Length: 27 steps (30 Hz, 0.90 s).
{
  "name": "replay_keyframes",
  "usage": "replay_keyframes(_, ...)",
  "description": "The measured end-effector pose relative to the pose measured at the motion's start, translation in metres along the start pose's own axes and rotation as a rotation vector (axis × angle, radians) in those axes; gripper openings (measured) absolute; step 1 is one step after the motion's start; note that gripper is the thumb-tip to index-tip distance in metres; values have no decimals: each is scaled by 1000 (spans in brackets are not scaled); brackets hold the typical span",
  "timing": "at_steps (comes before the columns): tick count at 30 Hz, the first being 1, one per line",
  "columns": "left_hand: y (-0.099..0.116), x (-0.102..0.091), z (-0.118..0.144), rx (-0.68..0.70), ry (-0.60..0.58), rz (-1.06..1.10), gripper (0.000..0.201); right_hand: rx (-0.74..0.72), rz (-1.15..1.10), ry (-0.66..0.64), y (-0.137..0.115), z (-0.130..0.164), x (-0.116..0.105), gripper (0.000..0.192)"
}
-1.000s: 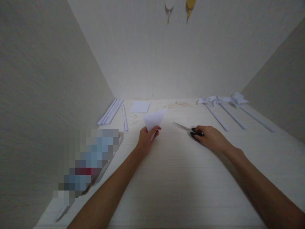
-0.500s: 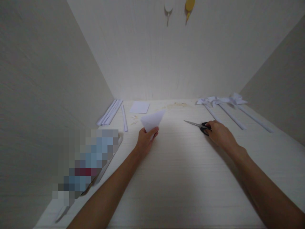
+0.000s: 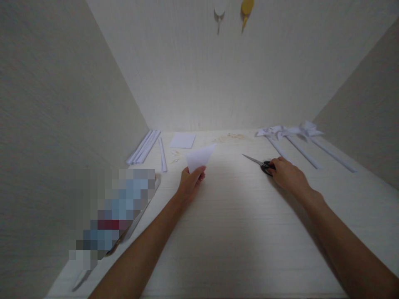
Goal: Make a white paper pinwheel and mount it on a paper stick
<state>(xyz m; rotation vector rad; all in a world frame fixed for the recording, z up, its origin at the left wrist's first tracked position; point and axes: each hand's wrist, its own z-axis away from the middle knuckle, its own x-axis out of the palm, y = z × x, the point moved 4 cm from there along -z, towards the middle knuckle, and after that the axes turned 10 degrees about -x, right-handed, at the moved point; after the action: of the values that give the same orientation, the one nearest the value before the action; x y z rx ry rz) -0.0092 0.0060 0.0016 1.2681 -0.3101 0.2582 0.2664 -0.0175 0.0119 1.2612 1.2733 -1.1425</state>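
1. White paper, in the head view: our left hand (image 3: 189,182) pinches a pointed piece of paper (image 3: 199,157) near the centre.
2. Our right hand (image 3: 288,174), to its right, is closed on the handles of black scissors (image 3: 262,164), apart from that paper.
3. Far right, three paper sticks (image 3: 302,151) with folded tops (image 3: 282,132) look done to us.
4. Far left, plain rolls (image 3: 144,147) and a flat square sheet (image 3: 182,140) seem still unworked.
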Motion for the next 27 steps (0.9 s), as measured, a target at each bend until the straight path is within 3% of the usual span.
replay_keyframes(9, -1, 3, 1, 47, -117, -33, 23, 4, 1, -24, -1, 0, -2, 22)
replay_keyframes(17, -2, 2, 1, 40, -81, -118, 24, 12, 7, -5, -1, 1, 0, 20)
replay_keyframes(21, -3, 3, 1, 39, -79, -175, 24, 18, -24, 91, -3, 2, -6, 19)
replay_keyframes(24, -2, 4, 2, 28, -71, -178, 24, -49, -170, 235, -13, 2, -10, 17)
replay_keyframes(27, -1, 5, 4, 16, -68, -193, 24, -149, -523, 309, -35, 1, -7, 14)
